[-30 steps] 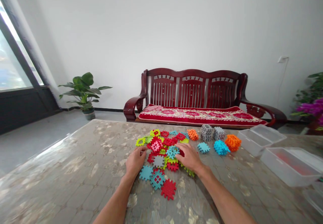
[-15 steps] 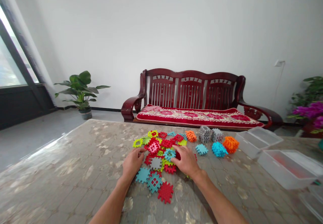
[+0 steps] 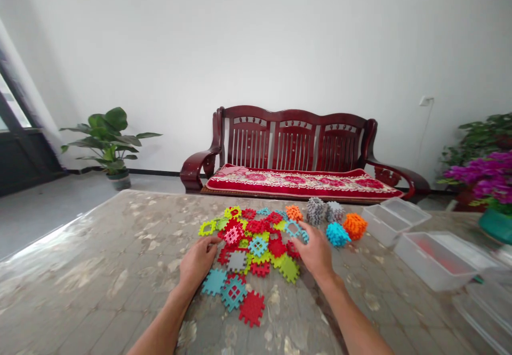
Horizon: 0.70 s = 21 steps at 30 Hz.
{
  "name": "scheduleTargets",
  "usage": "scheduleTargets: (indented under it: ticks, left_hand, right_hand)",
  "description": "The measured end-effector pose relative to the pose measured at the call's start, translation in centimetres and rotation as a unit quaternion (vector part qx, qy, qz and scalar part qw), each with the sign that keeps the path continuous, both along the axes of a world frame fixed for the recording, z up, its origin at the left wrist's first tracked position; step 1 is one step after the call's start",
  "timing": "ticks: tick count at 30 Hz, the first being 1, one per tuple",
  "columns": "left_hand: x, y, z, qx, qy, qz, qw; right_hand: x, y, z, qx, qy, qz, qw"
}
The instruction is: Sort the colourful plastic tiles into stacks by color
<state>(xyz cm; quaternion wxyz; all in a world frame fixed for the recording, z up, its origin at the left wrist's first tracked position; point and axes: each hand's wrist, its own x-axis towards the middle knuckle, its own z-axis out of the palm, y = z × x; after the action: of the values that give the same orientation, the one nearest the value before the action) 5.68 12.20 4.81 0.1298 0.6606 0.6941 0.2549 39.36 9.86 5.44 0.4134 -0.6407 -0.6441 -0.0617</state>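
Note:
My left hand (image 3: 199, 261) rests on the table at the left edge of a pile of toothed plastic tiles, fingers loosely bent, a small gap at the thumb, nothing visible in it. My right hand (image 3: 318, 253) is at the pile's right side, thumb and forefinger closed at a light blue open-centred tile (image 3: 287, 230). Part of another blue tile (image 3: 305, 236) shows by its fingers. Between the hands lie red, lime and blue tiles, among them a pink tile (image 3: 233, 234), a grey tile (image 3: 237, 261) and a blue window tile (image 3: 233, 292). A red tile (image 3: 252, 308) lies nearest me.
Stacked tiles stand at the back right: orange (image 3: 355, 226), bright blue (image 3: 338, 234) and grey (image 3: 316, 211). Clear plastic boxes (image 3: 436, 269) are at the right. Behind the cloth-covered table (image 3: 120, 269) is a wooden bench (image 3: 294, 136); potted plants stand at both sides.
My right hand has moved right, off the blue tile mid-pile, to the pile's right side, where the light blue open-centred tile now shows. The view has turned slightly right; my left hand stays put.

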Motion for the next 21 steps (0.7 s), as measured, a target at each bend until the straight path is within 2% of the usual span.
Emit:
scheduleTargets:
  ticks: [3, 7, 11, 21]
  left_hand:
    - [0.0, 0.1, -0.1, 0.004, 0.005, -0.002, 1.000]
    - [-0.1, 0.1, -0.2, -0.001, 0.007, -0.006, 1.000]
    - [-0.2, 0.2, -0.4, -0.003, 0.013, -0.006, 1.000]
    - [-0.2, 0.4, -0.4, -0.005, 0.023, -0.003, 1.000]
  right_hand:
    - [2.9, -0.2, -0.6, -0.020, -0.021, -0.100, 0.995]
    - [3.7, -0.7, -0.4, -0.098, -0.047, -0.180, 0.978]
    - [3.3, -0.9, -0.1, -0.152, -0.061, -0.197, 0.967]
    - [3.4, -0.6, -0.5, -0.228, -0.086, -0.199, 0.949]
